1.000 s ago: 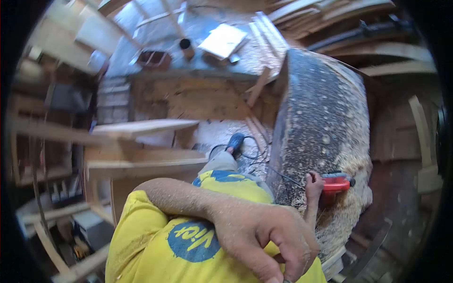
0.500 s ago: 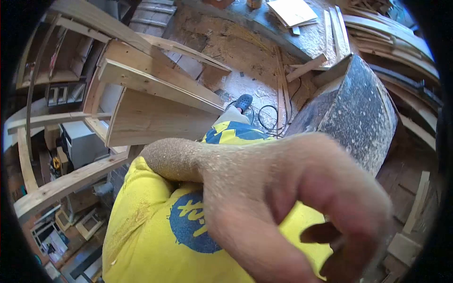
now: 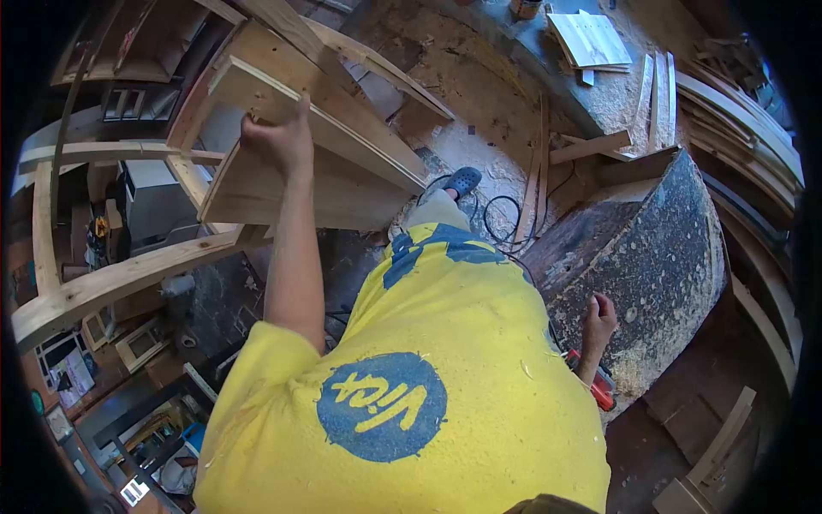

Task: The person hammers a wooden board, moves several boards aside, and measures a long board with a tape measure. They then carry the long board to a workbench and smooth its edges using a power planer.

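My left hand (image 3: 287,144) is closed round the upper edge of a long pale wooden board (image 3: 330,128), thumb and fingers on either side of it. Below that board, a wider wooden panel (image 3: 300,197) stands on a slant. My right hand (image 3: 601,315) hangs at my right side with its fingers curled in, and nothing shows in them. Close beneath its wrist lies a red and black tool (image 3: 604,390), partly hidden by my yellow shirt (image 3: 479,343). A dark, speckled wooden box (image 3: 659,248) stands beside that hand.
Wooden frame beams (image 3: 128,270) cross at left. A black cable (image 3: 501,218) loops on the sawdust-covered floor near my shoe (image 3: 463,180). Thin boards (image 3: 591,41) are piled at the top right, with long planks (image 3: 741,116) stacked at far right.
My left hand has gone from close in front of the camera out to the left and taken hold of the board. My right hand now shows beside the box.
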A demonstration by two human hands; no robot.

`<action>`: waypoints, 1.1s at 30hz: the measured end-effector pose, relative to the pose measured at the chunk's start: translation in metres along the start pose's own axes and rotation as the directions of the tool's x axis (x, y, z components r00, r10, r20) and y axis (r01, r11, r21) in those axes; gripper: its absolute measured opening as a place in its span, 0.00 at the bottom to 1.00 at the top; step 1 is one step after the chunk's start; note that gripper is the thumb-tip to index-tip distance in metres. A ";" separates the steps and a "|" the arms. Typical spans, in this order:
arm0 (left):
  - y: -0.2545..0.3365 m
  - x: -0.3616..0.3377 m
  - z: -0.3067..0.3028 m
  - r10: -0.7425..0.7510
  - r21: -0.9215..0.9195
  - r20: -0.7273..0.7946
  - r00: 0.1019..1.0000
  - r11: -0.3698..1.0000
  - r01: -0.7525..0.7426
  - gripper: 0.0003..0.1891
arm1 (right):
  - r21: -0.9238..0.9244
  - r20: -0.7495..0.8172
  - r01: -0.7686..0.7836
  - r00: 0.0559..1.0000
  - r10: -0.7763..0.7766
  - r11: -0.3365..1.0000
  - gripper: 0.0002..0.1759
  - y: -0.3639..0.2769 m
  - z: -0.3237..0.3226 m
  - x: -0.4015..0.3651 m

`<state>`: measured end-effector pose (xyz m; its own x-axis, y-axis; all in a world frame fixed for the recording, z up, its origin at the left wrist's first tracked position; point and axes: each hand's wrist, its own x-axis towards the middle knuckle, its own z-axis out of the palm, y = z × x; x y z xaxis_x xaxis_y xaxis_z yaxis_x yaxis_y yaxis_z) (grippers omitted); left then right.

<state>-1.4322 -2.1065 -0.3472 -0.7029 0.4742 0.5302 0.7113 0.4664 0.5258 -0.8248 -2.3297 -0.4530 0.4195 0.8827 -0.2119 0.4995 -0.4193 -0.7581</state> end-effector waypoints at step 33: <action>0.461 -0.226 -0.169 0.909 -0.901 -0.405 -0.094 -0.380 0.208 0.45 | 0.570 -0.752 0.662 0.659 -0.016 0.487 0.29 -0.180 -0.088 0.002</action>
<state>-0.9460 -2.1249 -0.1121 0.7124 0.0768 0.6975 -0.4181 -0.7519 0.5098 -0.8468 -2.2716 -0.2625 0.8382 0.4291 0.3365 0.0892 0.5008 -0.8609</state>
